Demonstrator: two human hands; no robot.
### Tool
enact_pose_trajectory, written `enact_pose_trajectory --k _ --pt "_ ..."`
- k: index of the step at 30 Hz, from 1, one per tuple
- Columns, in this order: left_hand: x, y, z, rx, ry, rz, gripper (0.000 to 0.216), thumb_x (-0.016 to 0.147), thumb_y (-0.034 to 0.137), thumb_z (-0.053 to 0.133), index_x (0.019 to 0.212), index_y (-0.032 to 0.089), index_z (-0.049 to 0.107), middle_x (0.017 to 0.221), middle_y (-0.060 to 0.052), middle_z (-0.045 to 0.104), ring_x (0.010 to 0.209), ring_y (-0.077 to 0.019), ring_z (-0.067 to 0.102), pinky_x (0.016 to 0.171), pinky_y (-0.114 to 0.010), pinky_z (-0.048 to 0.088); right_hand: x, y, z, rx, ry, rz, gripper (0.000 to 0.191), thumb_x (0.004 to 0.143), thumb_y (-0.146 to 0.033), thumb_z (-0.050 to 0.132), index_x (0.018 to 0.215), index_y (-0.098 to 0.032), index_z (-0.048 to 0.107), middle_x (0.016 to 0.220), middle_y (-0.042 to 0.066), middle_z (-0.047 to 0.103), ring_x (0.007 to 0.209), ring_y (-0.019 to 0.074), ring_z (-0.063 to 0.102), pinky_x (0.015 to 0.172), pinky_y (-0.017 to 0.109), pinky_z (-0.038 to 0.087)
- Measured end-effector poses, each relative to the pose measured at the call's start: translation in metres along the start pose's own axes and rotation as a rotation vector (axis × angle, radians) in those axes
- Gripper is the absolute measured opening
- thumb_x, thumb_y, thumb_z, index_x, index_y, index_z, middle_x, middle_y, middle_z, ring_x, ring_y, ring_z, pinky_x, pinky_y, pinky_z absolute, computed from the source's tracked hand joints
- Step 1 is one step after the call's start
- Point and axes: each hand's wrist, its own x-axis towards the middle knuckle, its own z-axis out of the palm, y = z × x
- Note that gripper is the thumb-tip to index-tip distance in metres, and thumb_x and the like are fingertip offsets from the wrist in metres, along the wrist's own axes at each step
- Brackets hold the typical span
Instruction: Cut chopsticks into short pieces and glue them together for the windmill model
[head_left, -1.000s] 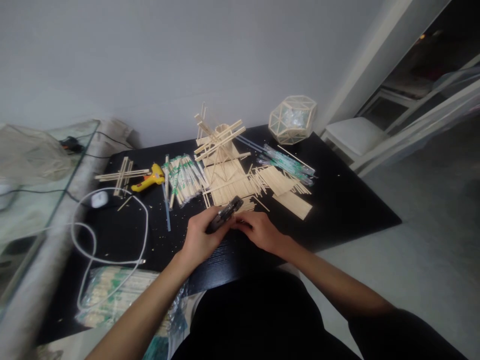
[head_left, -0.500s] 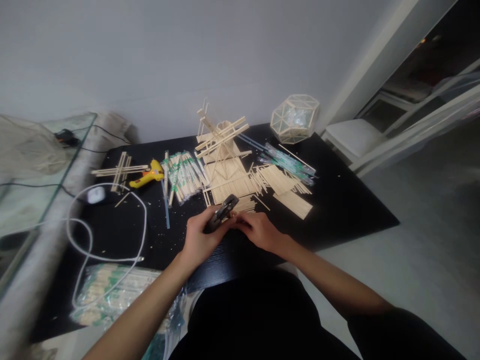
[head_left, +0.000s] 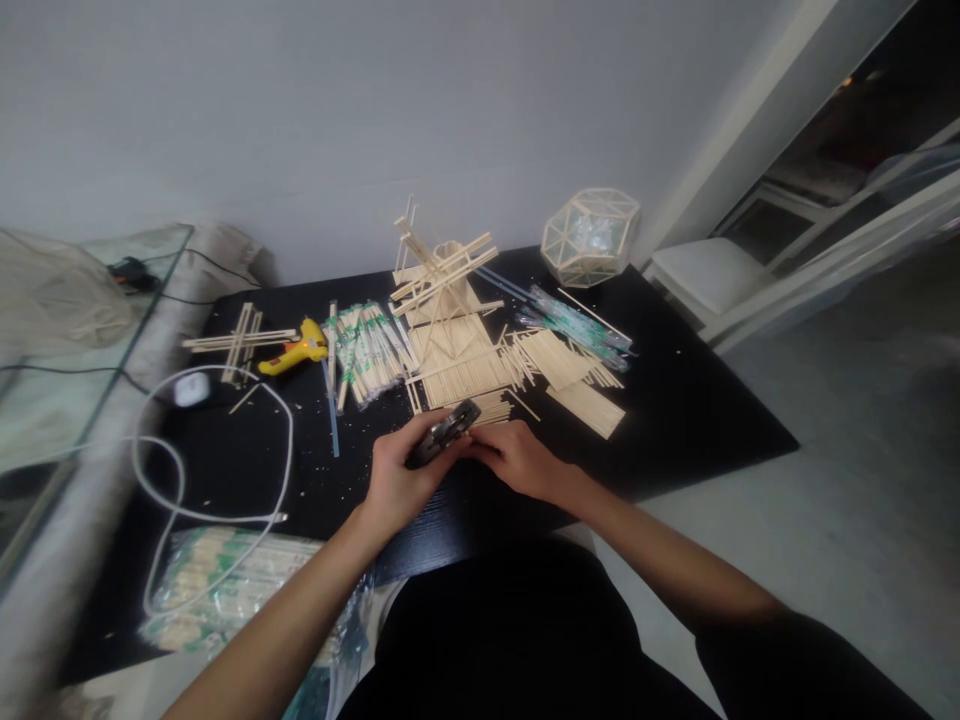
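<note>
My left hand is closed around a dark metal pliers-like tool, whose head points up and to the right. My right hand meets it at the tool's right side, fingers pinched together; whatever they pinch is too small or hidden to make out. Just beyond both hands lie loose thin wooden sticks. Behind them is a flat panel of sticks laid side by side, with a stick-built structure at its far end.
On the black table are a yellow glue gun, crossed sticks, wrapped chopsticks, a white cable and wooden strips. A geometric stick frame stands at the back right. More packed chopsticks lie front left.
The tool in my left hand has turned slightly, its head now a little lower and further right. Both hands stay close together in nearly the same place.
</note>
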Motion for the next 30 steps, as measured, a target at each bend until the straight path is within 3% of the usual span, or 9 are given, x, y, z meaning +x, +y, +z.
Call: enact_pose_trajectory --k 6,11,15,18,21,24,27,30 --pt "0.0 -0.004 0.001 -0.028 -0.004 0.002 0.022 0.085 0.029 0.08 0.105 0.021 0.076 0.098 -0.002 0.081 0.084 -0.017 0.077 0.079 -0.026 0.061 -0.001 0.006 0.005 0.005 0.033 -0.036 0.023 0.104 -0.03 0.058 0.093 -0.018 0.074 0.083 0.004 0.078 0.071 0.0174 0.071 0.07 0.026 0.051" --pt "0.003 0.002 -0.003 -0.013 -0.046 0.005 0.023 0.085 0.031 0.079 0.104 0.02 0.077 0.097 -0.002 0.081 0.083 -0.0166 0.076 0.079 -0.026 0.06 -0.001 0.009 0.006 0.014 0.033 -0.052 0.025 0.105 -0.032 0.056 0.097 -0.019 0.075 0.087 0.005 0.079 0.077 0.0183 0.074 0.074 0.027 0.053" --pt "0.01 0.019 -0.02 0.041 -0.029 -0.029 0.02 0.091 0.036 0.072 0.1 0.019 0.076 0.094 -0.002 0.079 0.081 -0.0164 0.073 0.077 -0.027 0.058 0.0 0.008 0.005 0.019 0.007 -0.017 0.022 0.103 -0.034 0.06 0.101 -0.022 0.077 0.094 0.004 0.082 0.085 0.0188 0.077 0.08 0.029 0.056" --pt "0.014 0.031 -0.041 0.056 -0.077 -0.145 0.028 0.098 0.044 0.061 0.106 0.019 0.071 0.096 -0.003 0.078 0.084 -0.0176 0.073 0.08 -0.029 0.057 0.0 0.006 0.004 0.042 0.001 -0.004 0.02 0.103 -0.033 0.061 0.103 -0.022 0.078 0.1 0.004 0.082 0.092 0.0183 0.078 0.085 0.03 0.058" --pt "0.014 0.035 -0.064 0.328 -0.155 -0.19 0.033 0.099 0.049 0.055 0.112 0.02 0.066 0.095 -0.003 0.075 0.083 -0.0193 0.071 0.078 -0.03 0.056 0.0 0.005 0.005 0.046 0.005 0.002 0.021 0.103 -0.032 0.061 0.104 -0.02 0.078 0.102 0.005 0.082 0.094 0.0184 0.078 0.087 0.03 0.059" --pt "0.008 0.033 -0.079 0.672 -0.216 -0.131 0.04 0.099 0.049 0.05 0.121 0.017 0.06 0.105 -0.009 0.072 0.09 -0.0259 0.07 0.082 -0.038 0.055 0.001 0.006 0.006 0.044 0.008 0.007 0.021 0.103 -0.032 0.06 0.104 -0.021 0.078 0.102 0.006 0.082 0.096 0.0187 0.078 0.088 0.032 0.06" --pt "-0.002 0.03 -0.081 0.95 -0.264 -0.042 0.042 0.101 0.041 0.046 0.128 0.011 0.057 0.111 -0.017 0.068 0.096 -0.033 0.068 0.086 -0.046 0.054 0.001 0.005 0.007 0.045 0.01 -0.002 0.021 0.103 -0.031 0.06 0.104 -0.021 0.078 0.103 0.005 0.082 0.096 0.0188 0.078 0.088 0.032 0.06" --pt "-0.009 0.029 -0.075 1.104 -0.331 0.026 0.04 0.1 0.034 0.048 0.132 0.011 0.055 0.111 -0.017 0.067 0.096 -0.0337 0.066 0.087 -0.047 0.052 0.002 0.005 0.007 0.038 0.019 -0.022 0.02 0.103 -0.03 0.06 0.104 -0.019 0.077 0.101 0.006 0.082 0.093 0.0185 0.078 0.085 0.03 0.059"
